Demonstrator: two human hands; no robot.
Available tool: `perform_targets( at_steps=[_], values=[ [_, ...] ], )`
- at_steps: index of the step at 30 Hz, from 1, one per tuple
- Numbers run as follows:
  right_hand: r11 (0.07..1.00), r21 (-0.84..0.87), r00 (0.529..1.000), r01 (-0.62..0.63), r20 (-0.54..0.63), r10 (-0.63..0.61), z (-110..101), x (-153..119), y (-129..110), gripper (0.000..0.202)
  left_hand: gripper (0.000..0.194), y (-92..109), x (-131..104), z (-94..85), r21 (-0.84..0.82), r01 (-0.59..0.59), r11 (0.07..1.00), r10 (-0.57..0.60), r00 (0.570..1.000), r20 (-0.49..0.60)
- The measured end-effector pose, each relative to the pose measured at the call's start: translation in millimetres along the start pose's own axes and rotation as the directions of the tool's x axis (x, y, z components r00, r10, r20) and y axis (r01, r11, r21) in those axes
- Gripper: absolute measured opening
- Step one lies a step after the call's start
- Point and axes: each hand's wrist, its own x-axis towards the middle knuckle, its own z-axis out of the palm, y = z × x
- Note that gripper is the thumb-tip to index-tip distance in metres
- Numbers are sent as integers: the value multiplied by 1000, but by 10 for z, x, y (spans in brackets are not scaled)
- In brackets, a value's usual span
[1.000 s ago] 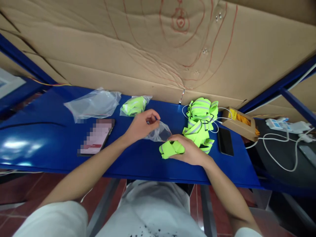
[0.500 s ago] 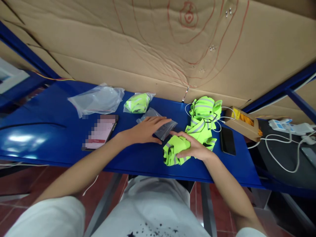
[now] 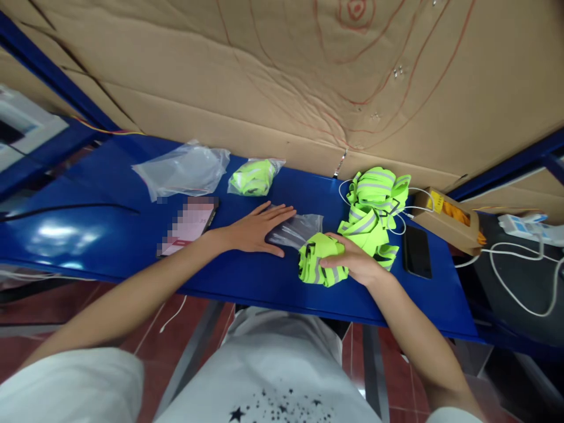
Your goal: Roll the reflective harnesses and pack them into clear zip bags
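My left hand [image 3: 255,232] lies with fingers spread over the left end of a clear plastic bag [image 3: 302,228], which is flat on the blue table. My right hand [image 3: 352,258] grips a folded bundle of neon-yellow reflective straps [image 3: 318,261] at the bag's right end. Part of the bundle is hidden under my fingers. Beyond my right hand, a loose heap of more reflective straps [image 3: 372,197] with grey stripes and black buckles sits on the table. Behind my left hand lies a bagged neon-yellow bundle [image 3: 253,178].
Several empty-looking clear bags [image 3: 185,170] lie at the back left, above a phone with a lit screen [image 3: 191,220]. A dark phone [image 3: 416,251], white cables and a cardboard box [image 3: 447,222] with orange contents stand right. A cardboard panel [image 3: 264,88] rises behind the blue table [image 3: 247,288].
My left hand has shifted slightly left and its fingers have spread wider over the bag. The bag looks flatter and more stretched out. My right hand still grips the strap bundle.
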Motion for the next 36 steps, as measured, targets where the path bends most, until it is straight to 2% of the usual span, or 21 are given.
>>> perform_targets(
  at_steps=[2, 5, 7, 9, 11, 13, 15, 17, 18, 20, 22, 23, 26, 29, 32, 36],
  values=[
    [1000, -4, 1000, 1, 0, -1, -37, -26, -25, 64, 117, 47, -16, -42, 10, 45, 999, -45, 998, 32],
    [999, -36, 998, 13, 58, -11, -89, -68, -60, 64, 125, 260, 16, -174, -30, 83, 996, -80, 993, 89],
    [996, -74, 986, 45, 166, -32, -112, -96, -82, 61, 130, 428, 85, -255, -52, 33, 998, -30, 997, 67],
    [990, -117, 954, 78, 297, -40, -121, -125, -107, 60, 132, 563, 184, -283, -70, -47, 996, 49, 998, 28],
    [979, -169, 914, 113, 404, -35, -124, -166, -141, 61, 127, 636, 287, -251, -107, -106, 989, 108, 994, 21],
    [966, -219, 899, 136, 438, -27, -141, -224, -187, 62, 118, 646, 363, -182, -122, -116, 986, 115, 993, -14],
    [967, -202, 931, 156, 357, -76, -190, -283, -235, 63, 112, 615, 402, -116, -89, -69, 994, 59, 992, -112],
    [972, -117, 974, 203, 124, -188, -266, -310, -268, 67, 115, 584, 414, -76, -57, 1, 998, -14, 973, -229],
    [966, -78, 967, 248, -40, -252, -306, -304, -273, 68, 118, 580, 417, -64, -48, 29, 998, -41, 960, -279],
    [938, -60, 877, 340, -338, -340, -365, -255, -259, 73, 123, 607, 425, -45, -37, 57, 998, -67, 934, -350],
    [923, -89, 800, 375, -472, -370, -373, -178, -221, 76, 125, 672, 442, -18, -12, 78, 997, -76, 911, -405],
    [920, -109, 791, 376, -479, -380, -356, -141, -198, 77, 126, 710, 452, -2, 1, 90, 996, -81, 899, -430],
    [891, -249, 795, 380, -404, -452, -263, -65, -133, 71, 128, 792, 471, 43, 12, 138, 990, -112, 848, -517],
    [827, -410, 760, 383, -368, -535, -190, -45, -93, 57, 127, 802, 468, 66, 21, 139, 990, -102, 810, -578],
    [779, -524, 748, 345, -347, -565, -153, -42, -77, 52, 125, 800, 463, 92, 98, 98, 990, -23, 815, -579],
    [625, -689, 717, 366, -220, -662, -89, -45, -62, 46, 113, 862, 474, 153, 197, 48, 979, 69, 835, -546]
  ],
)
